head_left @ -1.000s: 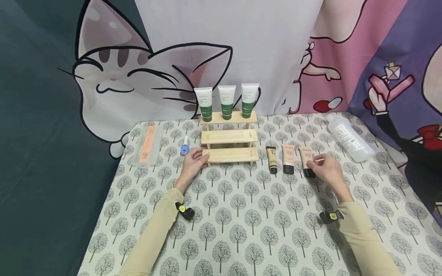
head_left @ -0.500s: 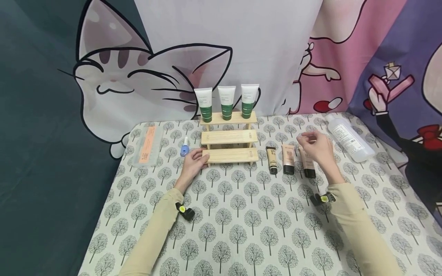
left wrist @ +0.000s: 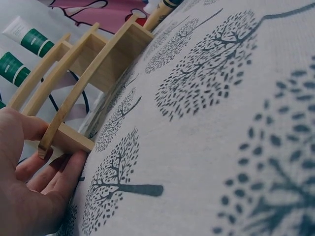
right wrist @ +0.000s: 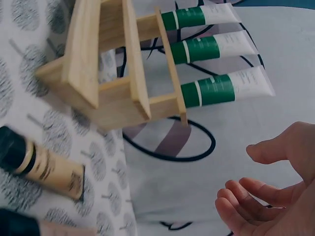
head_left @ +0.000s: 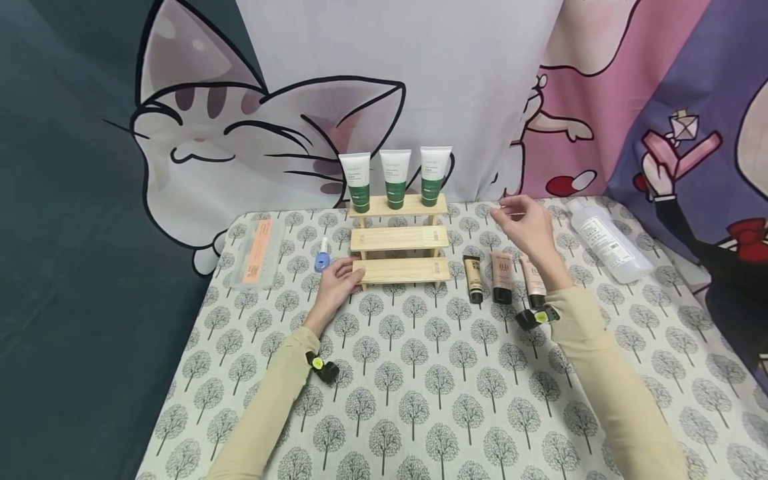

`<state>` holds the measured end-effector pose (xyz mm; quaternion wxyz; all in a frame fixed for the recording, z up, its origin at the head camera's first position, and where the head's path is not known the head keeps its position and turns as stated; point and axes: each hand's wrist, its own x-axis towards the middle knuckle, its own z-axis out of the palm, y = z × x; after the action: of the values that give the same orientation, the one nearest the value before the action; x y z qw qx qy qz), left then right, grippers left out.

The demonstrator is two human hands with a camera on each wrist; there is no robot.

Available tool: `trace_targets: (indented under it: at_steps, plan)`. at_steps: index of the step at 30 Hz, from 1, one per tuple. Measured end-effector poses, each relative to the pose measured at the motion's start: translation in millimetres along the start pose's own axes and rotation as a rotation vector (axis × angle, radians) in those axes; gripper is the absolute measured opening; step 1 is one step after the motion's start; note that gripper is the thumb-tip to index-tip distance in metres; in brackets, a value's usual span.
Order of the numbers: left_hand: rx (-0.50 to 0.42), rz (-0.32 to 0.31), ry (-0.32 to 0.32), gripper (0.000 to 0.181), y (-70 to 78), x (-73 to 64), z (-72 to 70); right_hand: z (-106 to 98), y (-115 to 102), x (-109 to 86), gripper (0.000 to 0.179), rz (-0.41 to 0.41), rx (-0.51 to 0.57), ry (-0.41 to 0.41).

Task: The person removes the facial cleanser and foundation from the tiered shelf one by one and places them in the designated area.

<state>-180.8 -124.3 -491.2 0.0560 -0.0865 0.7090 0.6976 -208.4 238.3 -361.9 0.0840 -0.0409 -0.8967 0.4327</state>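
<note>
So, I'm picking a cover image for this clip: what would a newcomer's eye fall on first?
Probably the big black-outlined cartoon cat on the pale fabric backdrop, at left in the head view. Then, likely, the three white-and-green plastic tubes standing on the top tier of the pale wooden stand. The left hand grips that stand's bottom tier at its left end; the empty right hand hovers right of the stand.

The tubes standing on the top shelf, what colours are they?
White above, green below; the tubes show best in the right wrist view.
</note>
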Motion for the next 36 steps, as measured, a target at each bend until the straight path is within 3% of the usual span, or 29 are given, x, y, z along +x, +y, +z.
trace_targets:
  at_steps: [13,24,36]
  plan:
    - [0.027,0.004,-0.005,0.044,0.7,0.0,-1.2,27,-33,25.4,0.052,-0.029,0.130,-0.103]
    - [0.032,0.000,0.004,0.045,1.1,-0.6,-0.2,62,-53,47.5,0.055,-0.039,0.245,-0.177]
    - [0.043,0.000,0.005,0.046,2.2,-1.1,0.0,91,-52,55.6,0.052,-0.034,0.277,-0.137]
